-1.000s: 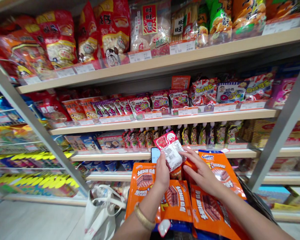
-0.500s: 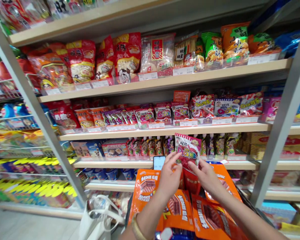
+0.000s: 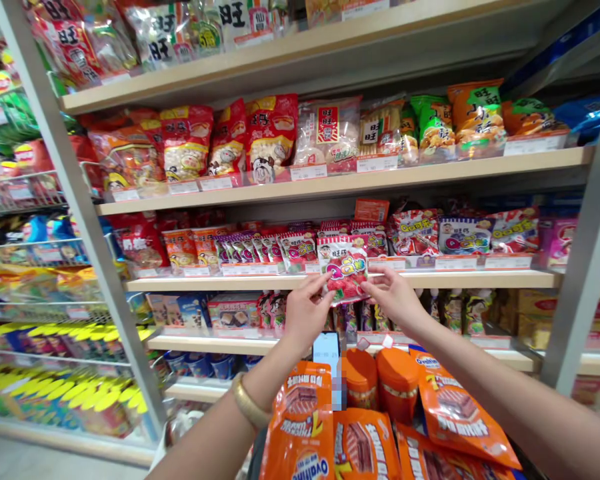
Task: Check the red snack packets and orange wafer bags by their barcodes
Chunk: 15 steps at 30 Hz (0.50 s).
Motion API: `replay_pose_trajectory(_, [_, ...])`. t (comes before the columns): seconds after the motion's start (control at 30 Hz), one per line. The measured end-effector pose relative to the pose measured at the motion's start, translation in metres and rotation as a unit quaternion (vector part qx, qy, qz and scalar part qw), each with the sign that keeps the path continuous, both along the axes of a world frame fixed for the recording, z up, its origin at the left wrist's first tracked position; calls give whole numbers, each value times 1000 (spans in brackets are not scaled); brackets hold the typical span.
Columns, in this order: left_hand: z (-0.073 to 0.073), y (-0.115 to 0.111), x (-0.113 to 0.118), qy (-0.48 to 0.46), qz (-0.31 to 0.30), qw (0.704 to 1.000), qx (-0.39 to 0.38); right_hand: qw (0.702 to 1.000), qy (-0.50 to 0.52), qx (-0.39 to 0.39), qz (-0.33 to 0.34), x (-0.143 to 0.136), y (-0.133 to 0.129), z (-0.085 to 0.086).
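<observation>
A small white and red gummy candy bag (image 3: 344, 267) is held upright between both hands, in front of the middle shelf. My left hand (image 3: 307, 310) pinches its lower left edge, with a gold bangle (image 3: 250, 402) on the wrist. My right hand (image 3: 391, 297) grips its lower right edge with thumb and fingers. Behind the bag stands a row of similar small gummy bags (image 3: 299, 248). Below my hands are orange snack bags (image 3: 300, 420) and two orange-lidded jars (image 3: 363, 377).
Shelves (image 3: 330, 183) of bagged snacks rise ahead, framed by a grey post (image 3: 87, 220) on the left and another (image 3: 580, 267) on the right. A lit phone (image 3: 326, 357) stands beside the jars. Wire racks with yellow-topped packs are at far left.
Both hands have moved up and forward from above the orange bags to the middle shelf, carrying the gummy bag. The jars below now show. The view has shifted upward.
</observation>
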State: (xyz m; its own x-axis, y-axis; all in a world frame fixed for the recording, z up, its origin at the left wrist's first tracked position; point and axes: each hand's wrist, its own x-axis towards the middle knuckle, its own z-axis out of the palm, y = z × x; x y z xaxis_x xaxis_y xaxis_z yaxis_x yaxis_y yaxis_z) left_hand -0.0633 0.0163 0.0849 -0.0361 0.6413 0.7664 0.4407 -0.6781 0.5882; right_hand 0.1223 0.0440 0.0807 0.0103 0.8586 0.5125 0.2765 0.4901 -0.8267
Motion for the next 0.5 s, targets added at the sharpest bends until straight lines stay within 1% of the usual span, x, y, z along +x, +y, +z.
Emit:
replay_pose_trajectory(0.07, [17,25,-9,10,24,999,38,999,-15,37,-24,-13,23,20])
replay_pose_trajectory(0.17, [39,65,-23,30,78,993,78,993,-76,79,-34,-36,52,46])
replay_pose_trajectory(0.27, [52,97,-35,71,143,985,72,982,-153,98,-51,-56,72,62])
replay_pose_trajectory(0.37, [53,116,-44,122,200,971,43,964,-235,96,-74,-68,86,68])
replay_pose_trajectory(0.43, [49,121,-49,142,217,965,30,949,-292,89,-75,-71,91,66])
replay_pose_trajectory(0.5, [42,120,-51,160,227,961,18,932,-346,86,-65,-72,93,63])
